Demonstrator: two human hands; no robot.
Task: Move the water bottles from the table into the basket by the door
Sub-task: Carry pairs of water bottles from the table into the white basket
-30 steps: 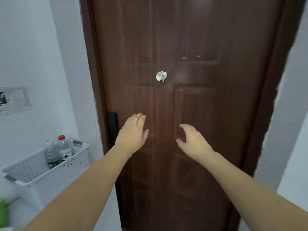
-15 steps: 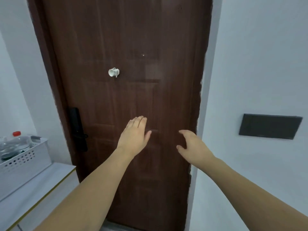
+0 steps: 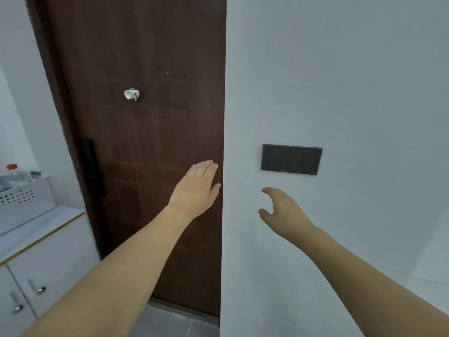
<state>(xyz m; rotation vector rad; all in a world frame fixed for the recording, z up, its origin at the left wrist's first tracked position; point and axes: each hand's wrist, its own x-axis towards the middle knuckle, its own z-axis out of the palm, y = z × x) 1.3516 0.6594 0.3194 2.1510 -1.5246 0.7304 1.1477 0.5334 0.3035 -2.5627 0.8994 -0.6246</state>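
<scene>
A white perforated basket [image 3: 26,200] stands on a white cabinet at the far left edge. Inside it, a clear water bottle with a red cap [image 3: 12,172] pokes above the rim; the other contents are blurred. My left hand [image 3: 196,188] is stretched out flat before the brown door, fingers together, holding nothing. Further right, my right hand [image 3: 281,207] hovers in front of the white wall, fingers loosely curled and apart, empty. Both hands are far to the right of the basket. No table is in view.
The dark brown door [image 3: 145,142] fills the centre-left, with a black lock handle [image 3: 93,171] and a small white hook [image 3: 132,94]. A black panel [image 3: 291,158] hangs on the white wall at right. The white cabinet [image 3: 46,254] has two doors with metal knobs.
The view has swung to the right: the basket slid from the lower left to the far left edge, and the wall with the black panel came in. Both hands stayed empty.
</scene>
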